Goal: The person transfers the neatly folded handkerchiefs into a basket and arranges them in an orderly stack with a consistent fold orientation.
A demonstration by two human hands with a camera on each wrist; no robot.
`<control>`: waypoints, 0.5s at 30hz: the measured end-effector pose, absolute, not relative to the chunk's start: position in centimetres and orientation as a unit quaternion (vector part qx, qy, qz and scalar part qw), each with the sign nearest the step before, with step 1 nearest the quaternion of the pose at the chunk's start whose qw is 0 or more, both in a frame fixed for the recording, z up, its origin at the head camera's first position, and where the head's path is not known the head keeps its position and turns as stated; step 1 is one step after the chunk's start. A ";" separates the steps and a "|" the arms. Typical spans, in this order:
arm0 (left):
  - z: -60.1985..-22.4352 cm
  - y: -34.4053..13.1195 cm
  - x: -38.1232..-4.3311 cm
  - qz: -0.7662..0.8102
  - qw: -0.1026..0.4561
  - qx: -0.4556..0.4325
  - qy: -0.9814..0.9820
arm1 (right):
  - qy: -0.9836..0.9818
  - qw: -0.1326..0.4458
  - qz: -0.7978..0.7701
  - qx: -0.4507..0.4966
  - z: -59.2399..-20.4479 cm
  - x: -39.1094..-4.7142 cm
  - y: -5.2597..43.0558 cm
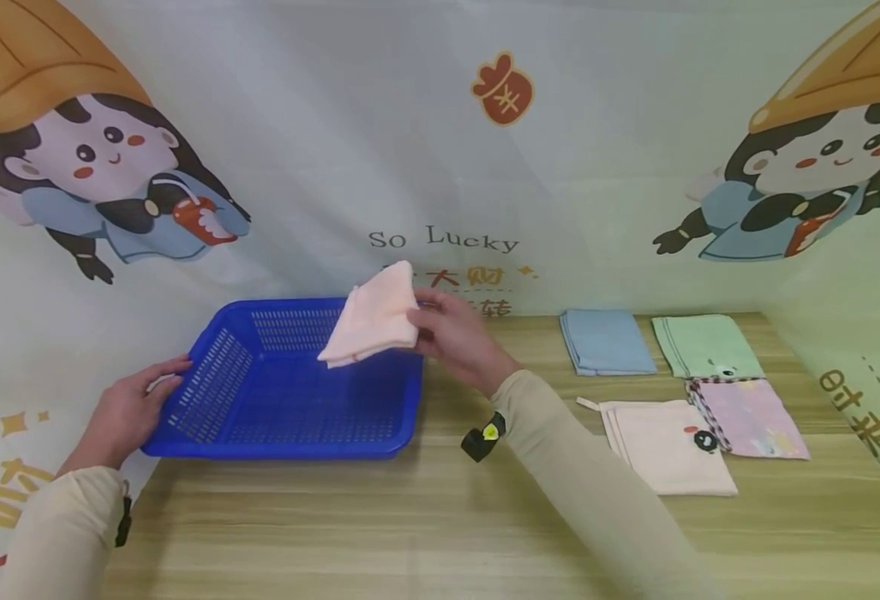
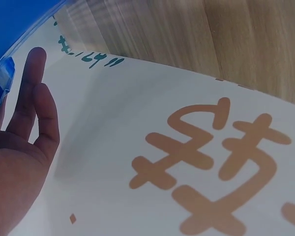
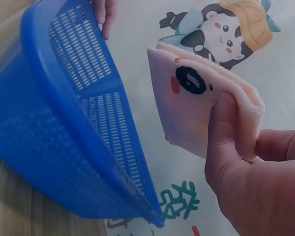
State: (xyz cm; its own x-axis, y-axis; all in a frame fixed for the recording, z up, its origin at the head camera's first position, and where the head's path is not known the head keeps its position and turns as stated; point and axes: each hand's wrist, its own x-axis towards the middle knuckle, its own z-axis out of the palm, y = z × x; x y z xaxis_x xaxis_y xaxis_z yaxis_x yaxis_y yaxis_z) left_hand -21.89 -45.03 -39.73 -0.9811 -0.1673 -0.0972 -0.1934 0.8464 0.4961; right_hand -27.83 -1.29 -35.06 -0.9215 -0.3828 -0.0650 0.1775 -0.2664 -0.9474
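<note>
A folded pale pink towel (image 1: 377, 318) is pinched by my right hand (image 1: 455, 337), held over the right side of a blue plastic basket (image 1: 408, 408). In the right wrist view the thumb presses one face of the towel (image 3: 187, 108), which bears a dark round patch, with fingers behind it. My left hand (image 1: 128, 408) grips the basket's left rim. In the left wrist view, two fingers of that hand (image 2: 19, 162) extend beside the blue rim (image 2: 2, 81). The basket's slotted walls and bare floor show in the head view.
On the wooden table (image 1: 320, 533) at the right lie folded cloths: a blue one (image 1: 607, 342), a green one (image 1: 702, 343), a pink one with a checked edge (image 1: 758, 417) and a pale pink one (image 1: 661, 446). A printed backdrop (image 1: 320, 167) rises behind the table.
</note>
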 end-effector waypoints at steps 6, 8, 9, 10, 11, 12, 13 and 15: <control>-39.8 -45.1 -21.9 0.266 0.028 -0.101 0.958 | 0.564 0.185 -0.802 -0.068 -34.8 -28.0 -2.5; -39.8 -45.1 -21.8 0.265 0.026 -0.102 0.959 | 0.561 0.186 -0.805 -0.062 -34.8 -28.2 -2.9; -39.8 -45.1 -21.8 0.264 0.025 -0.101 0.959 | 0.558 0.186 -0.806 -0.059 -34.8 -28.2 -3.1; -39.8 -45.1 -21.8 0.264 0.026 -0.102 0.959 | 0.557 0.187 -0.807 -0.057 -34.8 -28.2 -3.2; -39.8 -45.2 -21.8 0.265 0.027 -0.102 0.959 | 0.556 0.189 -0.808 -0.056 -34.8 -28.2 -3.4; -39.8 -45.1 -21.8 0.266 0.028 -0.101 0.958 | 0.554 0.190 -0.808 -0.055 -34.8 -28.2 -3.6; -39.7 -45.1 -21.8 0.266 0.029 -0.101 0.958 | 0.553 0.191 -0.809 -0.054 -34.8 -28.3 -3.8; -39.7 -45.1 -21.8 0.266 0.027 -0.098 0.959 | 0.550 0.193 -0.811 -0.051 -34.8 -28.3 -4.1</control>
State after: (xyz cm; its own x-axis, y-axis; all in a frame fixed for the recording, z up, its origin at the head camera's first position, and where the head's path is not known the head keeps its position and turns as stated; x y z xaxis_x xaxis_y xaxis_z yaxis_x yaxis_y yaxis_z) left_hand -21.83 -45.11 -39.65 -0.9794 -0.1725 -0.1046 -0.2017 0.8392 0.5051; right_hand -28.28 -4.07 -34.85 -0.9202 -0.3692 -0.1301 0.2577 -0.3211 -0.9113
